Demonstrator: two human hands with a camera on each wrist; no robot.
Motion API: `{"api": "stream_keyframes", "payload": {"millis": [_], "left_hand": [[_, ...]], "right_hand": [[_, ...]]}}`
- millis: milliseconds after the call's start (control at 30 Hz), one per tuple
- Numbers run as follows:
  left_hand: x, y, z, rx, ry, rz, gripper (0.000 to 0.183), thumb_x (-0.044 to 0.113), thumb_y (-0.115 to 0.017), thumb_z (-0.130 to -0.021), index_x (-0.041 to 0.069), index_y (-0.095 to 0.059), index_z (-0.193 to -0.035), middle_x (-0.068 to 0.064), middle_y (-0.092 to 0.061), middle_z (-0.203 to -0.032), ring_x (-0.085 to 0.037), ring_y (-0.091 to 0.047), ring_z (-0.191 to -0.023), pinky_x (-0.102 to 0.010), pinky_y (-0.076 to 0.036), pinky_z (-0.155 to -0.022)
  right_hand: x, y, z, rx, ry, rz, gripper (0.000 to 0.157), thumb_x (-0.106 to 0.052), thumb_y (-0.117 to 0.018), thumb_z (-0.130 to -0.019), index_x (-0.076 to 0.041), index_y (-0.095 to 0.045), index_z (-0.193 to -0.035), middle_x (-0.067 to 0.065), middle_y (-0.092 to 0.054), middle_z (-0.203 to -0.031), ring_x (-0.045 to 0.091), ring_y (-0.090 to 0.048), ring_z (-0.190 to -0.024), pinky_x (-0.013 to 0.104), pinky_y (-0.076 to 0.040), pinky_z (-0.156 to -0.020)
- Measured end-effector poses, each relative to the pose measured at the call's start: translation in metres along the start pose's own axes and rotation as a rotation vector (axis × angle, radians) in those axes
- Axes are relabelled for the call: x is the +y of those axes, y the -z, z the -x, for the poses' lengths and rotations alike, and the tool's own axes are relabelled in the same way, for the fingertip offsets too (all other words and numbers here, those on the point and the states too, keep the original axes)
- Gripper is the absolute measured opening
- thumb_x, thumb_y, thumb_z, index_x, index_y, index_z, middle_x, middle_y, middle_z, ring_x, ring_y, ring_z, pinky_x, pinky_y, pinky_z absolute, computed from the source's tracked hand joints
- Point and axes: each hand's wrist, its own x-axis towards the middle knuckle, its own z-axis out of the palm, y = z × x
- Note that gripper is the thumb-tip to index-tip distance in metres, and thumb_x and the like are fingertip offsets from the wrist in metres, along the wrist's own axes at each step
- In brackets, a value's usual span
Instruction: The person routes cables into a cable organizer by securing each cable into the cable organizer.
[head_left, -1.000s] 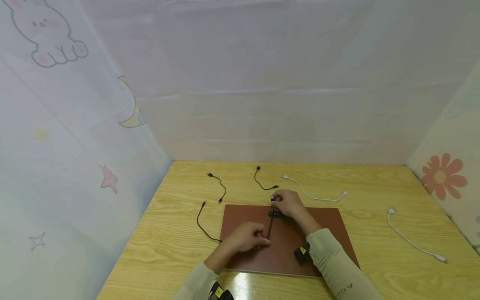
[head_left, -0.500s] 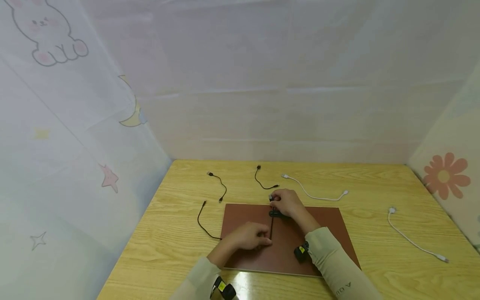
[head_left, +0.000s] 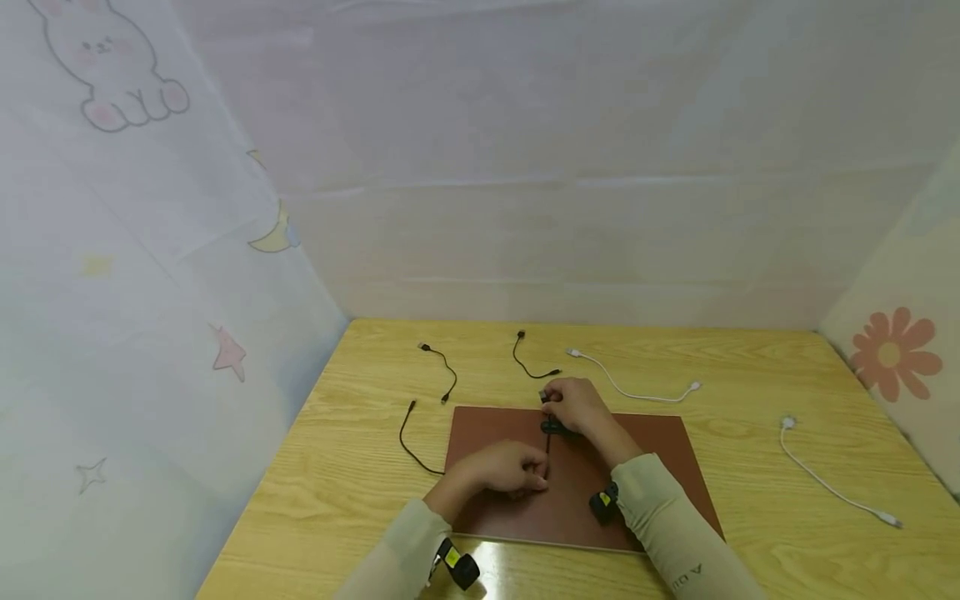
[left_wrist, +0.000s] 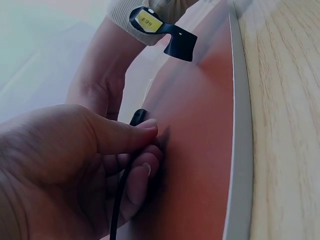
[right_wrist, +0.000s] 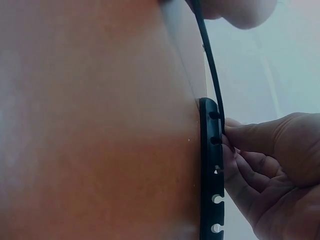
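Note:
In the head view my left hand point(head_left: 506, 468) pinches a black USB cable point(left_wrist: 120, 200) between thumb and fingers, low over the brown board. Farther forward, my right hand point(head_left: 576, 407) holds the same cable just below its USB plug point(head_left: 543, 397), beside a black slotted cable holder point(head_left: 553, 427). The right wrist view shows this holder upright at close range, with several slots along one edge. There, my right thumb and fingers point(right_wrist: 280, 165) pinch the cable against that slotted edge. The cable runs taut between both hands. Whether it sits inside a slot I cannot tell.
The brown board point(head_left: 487, 425) lies on the wooden table point(head_left: 337, 467). Two black cables point(head_left: 452, 371) point(head_left: 525, 367) and two white cables point(head_left: 630, 395) point(head_left: 817, 483) lie around it. A black cable tail point(head_left: 405, 446) reaches the board's left edge behind my left arm.
My left hand has shifted slightly right, bringing the cable stretch between the hands more in line with the right hand. My right hand stays nearly in place. The head view has turned a little left.

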Motion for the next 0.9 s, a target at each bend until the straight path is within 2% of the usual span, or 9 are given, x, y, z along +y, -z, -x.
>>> {"api": "stream_keyframes", "payload": {"millis": [233,633,733,900], "left_hand": [[0.0023,0.0002,-0.0002,-0.025,0.006,-0.030,0.027,0.022,-0.066,-0.100,0.018,-0.055,-0.075,0.004,-0.054,-0.062,-0.011,-0.052,-0.054,-0.025,-0.039,-0.052],[0.0068,0.0026,-0.0003,-0.101,0.006,-0.079,0.026,0.022,-0.064,-0.100,0.017,-0.052,-0.077,0.004,-0.052,-0.067,-0.010,-0.051,-0.055,-0.024,-0.040,-0.053],[0.0076,0.0044,-0.0007,-0.116,0.012,-0.074,0.026,0.022,-0.063,-0.100,0.016,-0.051,-0.077,0.004,-0.051,-0.068,-0.011,-0.051,-0.056,-0.024,-0.039,-0.053],[0.0074,0.0050,-0.0002,-0.100,0.031,-0.037,0.026,0.020,-0.064,-0.100,0.016,-0.052,-0.078,0.003,-0.052,-0.068,-0.011,-0.054,-0.058,-0.024,-0.042,-0.054]], "right_hand": [[-0.0005,-0.0025,-0.0013,0.000,0.022,0.027,0.019,-0.015,-0.074,-0.093,-0.009,-0.074,-0.111,0.004,-0.072,-0.096,0.021,-0.067,-0.087,0.039,-0.055,-0.077],[-0.0046,-0.0031,0.0006,-0.005,0.050,0.086,0.015,-0.014,-0.073,-0.095,-0.010,-0.074,-0.109,0.004,-0.071,-0.094,0.021,-0.064,-0.083,0.037,-0.052,-0.070],[-0.0055,-0.0030,0.0000,0.000,0.057,0.082,0.017,-0.014,-0.072,-0.095,-0.009,-0.074,-0.111,0.005,-0.071,-0.096,0.023,-0.066,-0.086,0.038,-0.054,-0.072],[-0.0040,-0.0039,-0.0007,0.013,0.073,0.080,0.020,-0.014,-0.072,-0.095,-0.009,-0.074,-0.115,0.008,-0.073,-0.102,0.026,-0.068,-0.094,0.040,-0.056,-0.078]]}}
